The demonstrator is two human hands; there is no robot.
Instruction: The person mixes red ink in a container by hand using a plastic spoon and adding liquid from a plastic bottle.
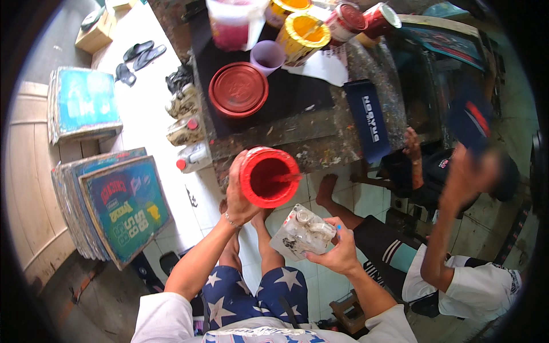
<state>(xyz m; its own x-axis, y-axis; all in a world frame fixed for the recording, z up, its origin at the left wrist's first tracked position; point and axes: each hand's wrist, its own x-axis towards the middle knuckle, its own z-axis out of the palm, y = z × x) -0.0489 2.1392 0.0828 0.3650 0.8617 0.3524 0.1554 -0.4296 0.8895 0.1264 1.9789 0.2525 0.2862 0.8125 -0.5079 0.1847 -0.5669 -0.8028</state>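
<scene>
My left hand (pixel 239 197) is wrapped around the side of an open paint tub (pixel 246 174), red all over, its mouth tilted toward me. Dark red paint coats the inside, and a red stick or spatula end (pixel 289 178) juts over its right rim. In my right hand (pixel 345 248) is a smudged, translucent plastic jug (pixel 297 235), gripped by its moulded handle and tipped toward the tub. The jug's neck looks uncapped and stays a little apart from the tub. Both are in front of the table's near edge.
On the paint-stained table (pixel 274 137) are a dark red lid (pixel 238 88), a lilac cup (pixel 267 56), a yellow paint can (pixel 303 39) and a dark blue box (pixel 366 119). Framed screens (pixel 123 206) lean at left beside several jugs (pixel 194 157). A co-worker (pixel 457 228) sits close at right.
</scene>
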